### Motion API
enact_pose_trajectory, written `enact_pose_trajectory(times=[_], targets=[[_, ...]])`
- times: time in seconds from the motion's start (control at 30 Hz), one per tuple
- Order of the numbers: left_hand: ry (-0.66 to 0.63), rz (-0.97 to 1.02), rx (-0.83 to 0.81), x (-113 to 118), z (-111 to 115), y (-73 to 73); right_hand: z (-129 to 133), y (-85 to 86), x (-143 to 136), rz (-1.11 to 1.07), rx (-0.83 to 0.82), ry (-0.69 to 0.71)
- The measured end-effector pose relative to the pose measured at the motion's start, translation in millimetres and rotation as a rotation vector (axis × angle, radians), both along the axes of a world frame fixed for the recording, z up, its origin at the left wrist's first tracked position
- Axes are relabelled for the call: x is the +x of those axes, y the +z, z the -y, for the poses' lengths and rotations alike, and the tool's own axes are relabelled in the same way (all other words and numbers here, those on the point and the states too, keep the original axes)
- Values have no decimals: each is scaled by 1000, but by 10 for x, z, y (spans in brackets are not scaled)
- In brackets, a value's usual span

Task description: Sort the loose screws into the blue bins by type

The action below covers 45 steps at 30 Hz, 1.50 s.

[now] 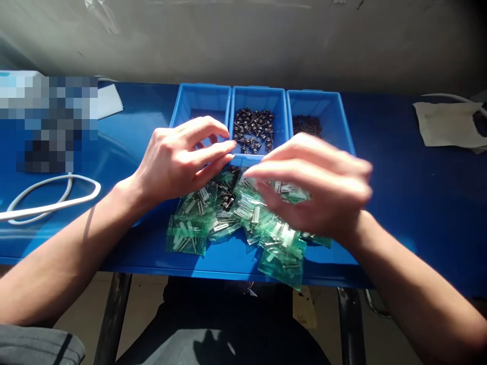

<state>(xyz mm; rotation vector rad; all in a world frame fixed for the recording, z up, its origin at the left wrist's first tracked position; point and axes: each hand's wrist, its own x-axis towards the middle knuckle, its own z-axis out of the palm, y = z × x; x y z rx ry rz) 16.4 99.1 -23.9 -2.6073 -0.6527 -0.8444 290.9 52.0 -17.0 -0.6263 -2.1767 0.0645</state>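
Observation:
My left hand [182, 157] is over the front of the left blue bin [176, 109], fingers loosely bent and apart, with nothing visible in them. Its fingertips are near the front left corner of the middle blue bin [283, 119], which holds many small dark screws [254, 124]. Blurred by motion, my right hand [315, 185] hovers above green-tinted plastic packets [188, 235] and the front of the right blue bin [348, 126]. Whether it grips anything cannot be made out. The packets contain white plugs and metal screws. Loose dark screws [227, 197] lie among them.
The blue table [399, 203] ends at a front edge above my lap. At the right bin's bottom lie dark screws [304, 124]. A white cable [57, 208] loops on the left. White paper [110, 101] lies behind it, and a pale sheet [437, 124] sits far right.

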Motion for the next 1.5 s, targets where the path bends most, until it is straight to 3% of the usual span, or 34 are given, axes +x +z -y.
enact_pose_trajectory(times=[0.07, 0.2, 0.3, 0.4, 0.47, 0.63, 0.73, 0.87, 1.0, 1.1, 1.2, 1.33, 1.5], targets=[[10, 4, 1, 7, -3, -5, 105, -40, -121, 225, 34, 64], [-1, 9, 8, 10, -1, 0, 183, -166, -273, 426, 130, 25], [6, -4, 3, 8, 3, 11, 176, -207, -283, 417, 157, 25], [12, 1, 1, 9, 5, 9, 188, -160, -262, 267, 161, 54], [7, 26, 7, 10, 7, 3, 210, -83, -241, 89, 41, 70], [43, 1, -53, 1, 25, 3, 183, 98, -156, -194, -541, 60], [53, -11, -52, -6, 27, 11, 87, 98, -111, -366, -675, 60], [17, -5, -26, -5, 16, 21, -3, 72, -72, -571, -569, -99], [7, -8, -25, 5, 18, 27, 22, 87, -52, -369, -366, -247], [10, 11, -41, 18, 26, 19, 65, 25, -87, -88, -133, -122], [19, 18, -34, 26, 27, 10, 103, -111, -174, 172, -1, 38], [17, -1, -6, 16, 15, 10, 150, -240, -294, 354, 48, -16], [22, 4, -8, 6, -1, 3, 165, -231, -379, 417, -22, -92]])
